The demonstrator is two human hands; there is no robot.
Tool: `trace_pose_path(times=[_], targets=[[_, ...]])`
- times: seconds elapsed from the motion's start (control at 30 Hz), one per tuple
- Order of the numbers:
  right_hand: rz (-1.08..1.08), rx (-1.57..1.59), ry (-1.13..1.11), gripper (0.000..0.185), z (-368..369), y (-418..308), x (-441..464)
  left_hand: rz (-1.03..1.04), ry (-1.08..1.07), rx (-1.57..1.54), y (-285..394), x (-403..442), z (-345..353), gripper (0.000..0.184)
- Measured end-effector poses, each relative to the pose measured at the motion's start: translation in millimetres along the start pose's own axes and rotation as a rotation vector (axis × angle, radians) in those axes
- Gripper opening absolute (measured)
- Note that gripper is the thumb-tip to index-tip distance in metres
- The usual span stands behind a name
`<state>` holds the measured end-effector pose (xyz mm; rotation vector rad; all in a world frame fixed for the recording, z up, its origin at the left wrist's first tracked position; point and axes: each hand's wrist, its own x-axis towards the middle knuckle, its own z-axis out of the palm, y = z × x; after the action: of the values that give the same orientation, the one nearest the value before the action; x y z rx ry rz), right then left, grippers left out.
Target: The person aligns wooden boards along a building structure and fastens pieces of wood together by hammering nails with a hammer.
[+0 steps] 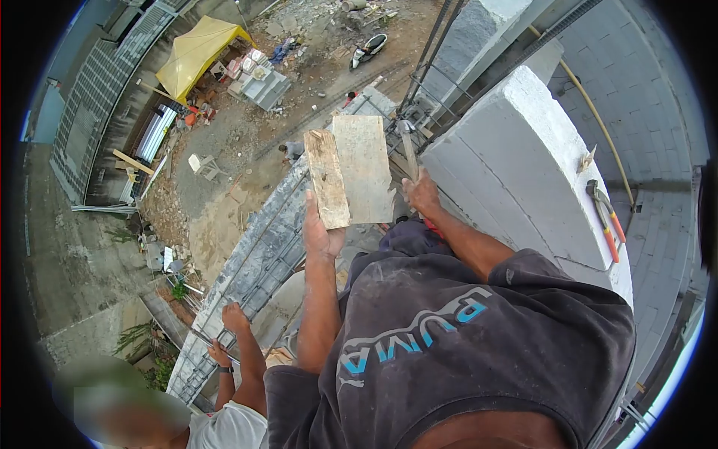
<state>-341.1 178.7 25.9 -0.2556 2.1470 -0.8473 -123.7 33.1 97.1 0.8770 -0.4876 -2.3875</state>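
Two boards joined side by side are raised in front of my chest: a narrow rough wooden strip (327,179) overlaps the left edge of a wider pale panel (363,168). My left hand (323,233) grips the lower end of the narrow strip from below. To the right of the panel, my right hand (423,193) is closed round the handle of a hammer (408,150), its metal head pointing away from me. The hammer is apart from the boards.
A white block wall (516,172) rises at the right, with red-handled pliers (604,217) on its top. Steel rebar (280,262) runs below the boards. At lower left a co-worker's hands (228,329) are at the rebar. The ground lies far below, with a yellow canopy (200,52).
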Motion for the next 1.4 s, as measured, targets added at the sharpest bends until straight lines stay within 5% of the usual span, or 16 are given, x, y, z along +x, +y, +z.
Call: trace_pose_path(times=[0.1, 0.33, 0.63, 0.83, 1.17, 1.4], targets=[[-0.261, -0.289, 0.223, 0.054, -18.0, -4.4, -10.4, 0.092, 0.039, 0.149, 3.4, -2.4, 8.7, 0.061], [-0.409, -0.327, -0.105, 0.054, -60.7, -60.3, -84.3, 0.482, 0.078, 0.879, 17.5, -6.3, 29.4, 0.072], [-0.411, -0.328, -0.178, 0.052, -54.2, -75.1, -106.1, 0.589, 0.188, 1.387, 24.0, -27.3, 59.2, 0.075], [-0.445, -0.319, -0.160, 0.052, -55.1, -79.3, -109.1, 0.704, 0.226, 1.310, 20.9, -33.2, 64.9, 0.078], [-0.486, -0.432, -0.179, 0.050, -73.0, -96.1, -124.3, 0.536, 0.138, 0.872, 33.4, -27.9, 56.3, 0.066], [-0.514, -0.542, -0.207, 0.051, -93.3, -107.9, -131.9, 0.413, 0.128, 0.907, 53.6, -33.3, 55.8, 0.063]])
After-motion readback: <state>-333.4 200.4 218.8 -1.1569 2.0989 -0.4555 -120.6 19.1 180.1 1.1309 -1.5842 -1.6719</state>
